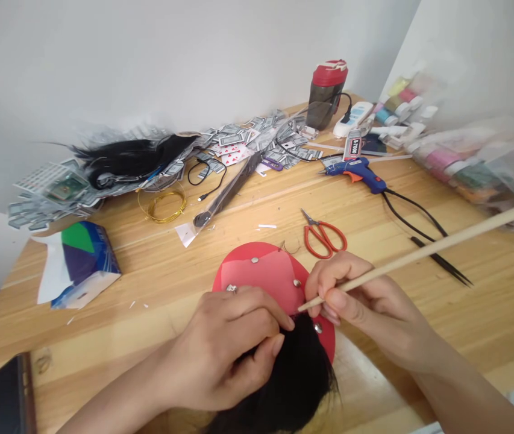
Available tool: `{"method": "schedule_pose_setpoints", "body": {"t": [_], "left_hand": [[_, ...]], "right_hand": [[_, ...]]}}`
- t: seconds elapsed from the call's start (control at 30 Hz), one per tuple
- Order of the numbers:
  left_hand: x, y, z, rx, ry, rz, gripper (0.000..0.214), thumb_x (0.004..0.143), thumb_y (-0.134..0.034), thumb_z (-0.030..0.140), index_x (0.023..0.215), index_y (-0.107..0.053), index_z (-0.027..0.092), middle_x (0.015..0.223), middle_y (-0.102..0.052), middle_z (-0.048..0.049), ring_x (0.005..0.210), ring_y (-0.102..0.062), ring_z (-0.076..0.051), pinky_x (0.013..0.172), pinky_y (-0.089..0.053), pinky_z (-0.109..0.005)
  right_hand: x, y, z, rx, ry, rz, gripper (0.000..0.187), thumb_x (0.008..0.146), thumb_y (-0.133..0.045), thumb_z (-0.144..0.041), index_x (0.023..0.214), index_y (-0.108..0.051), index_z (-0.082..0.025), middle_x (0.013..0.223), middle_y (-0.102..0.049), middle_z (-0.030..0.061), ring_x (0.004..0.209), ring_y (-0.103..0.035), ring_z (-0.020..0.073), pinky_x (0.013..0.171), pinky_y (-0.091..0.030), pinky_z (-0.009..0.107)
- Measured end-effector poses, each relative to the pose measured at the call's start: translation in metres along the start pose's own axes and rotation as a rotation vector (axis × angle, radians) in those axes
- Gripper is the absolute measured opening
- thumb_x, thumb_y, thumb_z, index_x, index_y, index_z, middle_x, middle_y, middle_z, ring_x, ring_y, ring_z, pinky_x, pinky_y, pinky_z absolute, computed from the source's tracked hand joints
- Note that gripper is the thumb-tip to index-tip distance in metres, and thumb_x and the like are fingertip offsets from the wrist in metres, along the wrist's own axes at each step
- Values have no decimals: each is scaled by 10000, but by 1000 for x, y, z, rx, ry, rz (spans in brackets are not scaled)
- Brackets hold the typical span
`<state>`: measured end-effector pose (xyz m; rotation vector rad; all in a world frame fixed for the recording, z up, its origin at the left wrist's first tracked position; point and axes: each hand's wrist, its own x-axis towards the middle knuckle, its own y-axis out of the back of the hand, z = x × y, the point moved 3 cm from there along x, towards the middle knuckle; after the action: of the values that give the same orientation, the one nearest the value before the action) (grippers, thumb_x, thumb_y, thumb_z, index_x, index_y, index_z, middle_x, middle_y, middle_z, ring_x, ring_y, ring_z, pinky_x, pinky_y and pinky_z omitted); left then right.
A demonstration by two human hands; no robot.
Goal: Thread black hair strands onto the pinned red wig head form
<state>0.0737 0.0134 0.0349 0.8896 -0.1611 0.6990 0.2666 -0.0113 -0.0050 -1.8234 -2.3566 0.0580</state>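
A red disc (261,271) with small silver studs lies on the wooden table (148,265) near the front edge. A tuft of black hair (293,380) lies over its near side. My left hand (229,349) is closed, its fingers pinching the hair against the disc. My right hand (356,295) is closed round a long thin wooden stick (423,250), whose tip touches the disc right beside the left fingertips. The stick runs up and off to the right.
Red scissors (324,235) lie just behind the disc. A blue glue gun (356,172) with a black cord, black tweezers (441,260), a gold wire coil (161,205), more black hair (134,158), scattered cards, a tissue pack (85,256), a red-lidded bottle (326,90) and tape rolls (441,158) stand around. A phone (1,401) lies front left.
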Motion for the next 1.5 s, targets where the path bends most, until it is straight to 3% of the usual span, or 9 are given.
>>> {"method": "schedule_pose_setpoints", "body": {"t": [0.63,0.87,1.13,1.27,1.5], "left_hand": [[-3,-2,2,-24,17,-13,135,886,-535,49,839,-570,171,865,-717,-46,730,-652,-124,660,-493,-208],[-1,-1,1,-30,13,10,142,880,-530,42,850,-588,168,849,-720,-55,723,-657,-126,653,-496,-204],[1,3,-1,-205,150,-4,168,886,-550,15,833,-569,174,930,-725,-35,809,-671,-87,748,-508,-159],[-2,5,-4,-217,224,10,154,914,-562,60,834,-559,191,907,-703,-6,739,-627,-79,654,-472,-158],[-3,4,-7,-236,263,48,152,924,-581,108,812,-548,205,884,-681,20,713,-605,-84,632,-453,-180]], "right_hand": [[1,3,-1,4,37,-34,228,997,-608,-351,854,-672,-186,803,-595,26,610,-575,106,555,-457,236],[4,1,7,189,-12,-9,182,988,-632,-336,876,-645,-192,785,-649,27,578,-563,104,533,-454,232],[5,0,14,376,-130,-1,240,938,-707,-385,852,-613,-181,681,-707,26,492,-522,81,463,-400,197],[7,-3,15,368,-141,28,251,916,-730,-393,836,-622,-182,629,-704,19,467,-523,85,436,-384,192],[4,-5,13,242,-24,87,254,933,-700,-407,812,-685,-183,664,-692,22,457,-522,85,435,-422,210]]}}
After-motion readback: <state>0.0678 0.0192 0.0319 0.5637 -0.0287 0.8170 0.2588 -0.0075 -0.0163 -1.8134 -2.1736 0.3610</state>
